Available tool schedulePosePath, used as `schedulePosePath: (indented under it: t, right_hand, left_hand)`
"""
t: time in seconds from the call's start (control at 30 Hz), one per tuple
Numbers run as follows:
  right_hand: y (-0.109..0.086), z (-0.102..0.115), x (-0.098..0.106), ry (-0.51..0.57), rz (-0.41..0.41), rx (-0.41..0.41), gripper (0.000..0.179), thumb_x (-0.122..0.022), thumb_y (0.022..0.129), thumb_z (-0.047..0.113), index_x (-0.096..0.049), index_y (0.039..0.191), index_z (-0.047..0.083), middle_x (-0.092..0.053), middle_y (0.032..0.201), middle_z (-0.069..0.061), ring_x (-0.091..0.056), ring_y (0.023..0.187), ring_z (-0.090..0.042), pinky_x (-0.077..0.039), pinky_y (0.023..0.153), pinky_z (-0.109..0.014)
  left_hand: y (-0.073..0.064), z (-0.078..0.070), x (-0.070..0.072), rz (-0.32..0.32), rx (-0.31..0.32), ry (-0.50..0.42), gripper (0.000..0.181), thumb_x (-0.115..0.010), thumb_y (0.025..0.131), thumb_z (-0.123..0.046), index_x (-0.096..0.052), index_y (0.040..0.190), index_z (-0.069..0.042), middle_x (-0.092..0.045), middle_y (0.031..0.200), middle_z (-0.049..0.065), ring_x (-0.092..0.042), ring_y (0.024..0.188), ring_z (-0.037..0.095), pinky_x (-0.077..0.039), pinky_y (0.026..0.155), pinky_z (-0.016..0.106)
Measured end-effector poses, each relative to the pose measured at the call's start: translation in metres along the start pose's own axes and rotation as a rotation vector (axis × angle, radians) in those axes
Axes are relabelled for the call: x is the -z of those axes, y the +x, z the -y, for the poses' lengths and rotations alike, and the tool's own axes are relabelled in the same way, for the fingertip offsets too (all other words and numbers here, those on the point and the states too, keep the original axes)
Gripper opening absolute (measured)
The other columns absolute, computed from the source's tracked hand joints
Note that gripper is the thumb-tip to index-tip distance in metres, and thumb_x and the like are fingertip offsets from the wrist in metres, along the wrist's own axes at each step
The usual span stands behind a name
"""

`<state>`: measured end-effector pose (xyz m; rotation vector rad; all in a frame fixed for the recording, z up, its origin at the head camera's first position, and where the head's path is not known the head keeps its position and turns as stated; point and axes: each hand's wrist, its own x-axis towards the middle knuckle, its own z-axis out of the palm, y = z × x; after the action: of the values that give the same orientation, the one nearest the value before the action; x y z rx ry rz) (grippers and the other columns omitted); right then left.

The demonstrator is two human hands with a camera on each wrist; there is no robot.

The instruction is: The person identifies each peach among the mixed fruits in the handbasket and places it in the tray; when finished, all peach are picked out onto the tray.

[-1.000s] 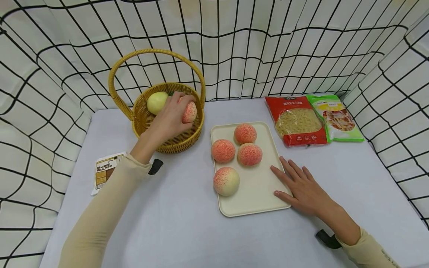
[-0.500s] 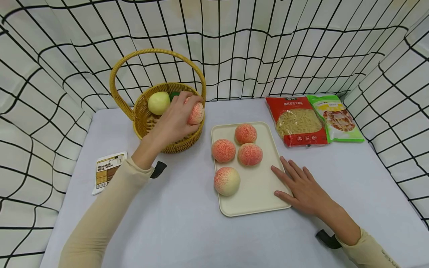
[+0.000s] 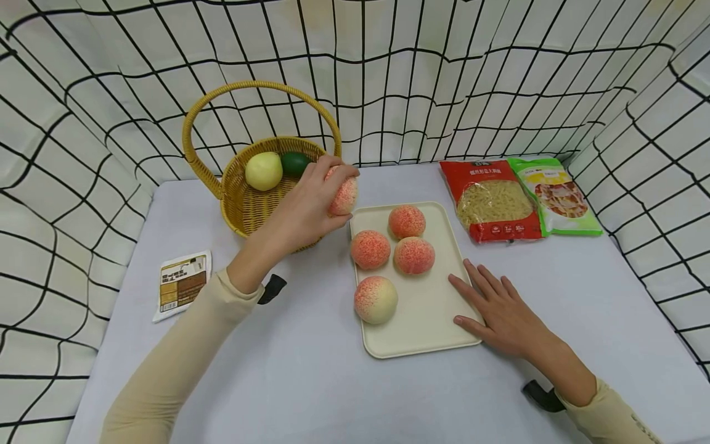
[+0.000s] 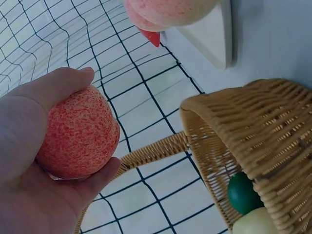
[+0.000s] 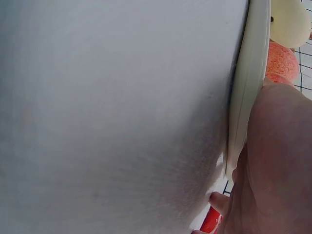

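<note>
My left hand [image 3: 307,206] grips a pink speckled peach [image 4: 80,134], thumb on one side and fingers on the other. It hangs over the right rim of the yellow wicker basket [image 3: 238,209], close to the tray's upper left corner. Inside the basket lie a pale yellow-green round fruit [image 3: 263,171] and a dark green item [image 3: 295,164], partly covered by the hand in the left wrist view. My right hand [image 3: 501,311] rests with spread, straight fingers on the right edge of the cream tray [image 3: 427,320]. Several peaches [image 3: 413,256] sit on the tray's left and upper part.
A red bag of pasta [image 3: 493,200] and a green-and-yellow packet [image 3: 560,196] lie at the back right. A brown-and-white packet [image 3: 182,283] lies at the left, near the left forearm. Black grid netting over white cloth [image 3: 399,80] surrounds the table.
My left hand has lifted the peach out of the basket and carried it right, past the rim. More of the dark green item now shows. The right hand has stayed still.
</note>
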<state>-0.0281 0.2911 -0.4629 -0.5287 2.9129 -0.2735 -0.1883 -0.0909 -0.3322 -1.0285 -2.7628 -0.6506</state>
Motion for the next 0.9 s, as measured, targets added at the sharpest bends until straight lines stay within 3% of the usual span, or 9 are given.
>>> schedulePosePath:
  t: [0.53, 0.9]
  right_hand:
    - [0.000, -0.001, -0.002, 0.000, 0.000, -0.003, 0.080, -0.059, 0.102, 0.060, -0.026, 0.170, 0.033, -0.012, 0.181, -0.010, -0.019, 0.164, -0.043, -0.019, 0.126, -0.076]
    - [0.000, -0.001, -0.001, 0.004, 0.005, -0.007, 0.080, -0.059, 0.102, 0.060, -0.026, 0.170, 0.034, -0.012, 0.181, -0.010, -0.018, 0.165, -0.043, -0.019, 0.126, -0.076]
  left_hand:
    - [-0.002, -0.031, -0.013, 0.049, -0.075, -0.012, 0.070, -0.086, 0.090, -0.014, -0.049, 0.150, -0.015, -0.044, 0.153, 0.013, -0.042, 0.145, 0.031, -0.057, 0.108, 0.046]
    - [-0.001, -0.047, -0.026, 0.073, -0.123, -0.008, 0.067, -0.085, 0.090, -0.016, -0.052, 0.148, -0.016, -0.048, 0.148, 0.011, -0.051, 0.133, 0.033, -0.056, 0.105, 0.045]
